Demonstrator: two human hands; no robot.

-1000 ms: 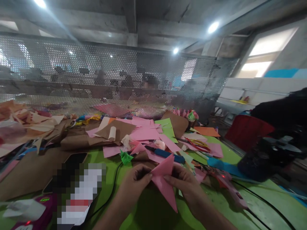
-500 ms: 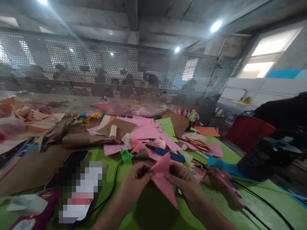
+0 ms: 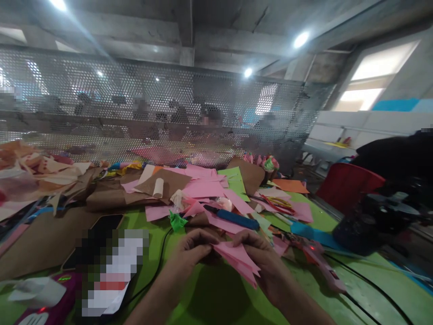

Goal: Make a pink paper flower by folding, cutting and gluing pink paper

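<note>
Both of my hands hold a folded pink paper piece (image 3: 238, 258) low over the green table (image 3: 216, 298). My left hand (image 3: 192, 249) pinches its left edge with closed fingers. On the right side my right hand (image 3: 262, 259) grips it, fingers curled over the top. The paper lies nearly flat, folded into layered pointed flaps that aim to the lower right. A blue-handled tool (image 3: 233, 218) lies just beyond my hands among pink sheets.
Pink, brown and green paper sheets (image 3: 203, 187) cover the table's middle. A phone (image 3: 98, 239) and black cable (image 3: 158, 262) lie at left, a green scrap (image 3: 177, 221) nearby. A perforated metal screen (image 3: 152, 113) stands behind. A red chair (image 3: 348, 185) and dark bag (image 3: 375, 221) sit at right.
The pink paper stood upright with a tip pointing up; it has been folded down and now lies flat between my hands. Both hands dropped slightly.
</note>
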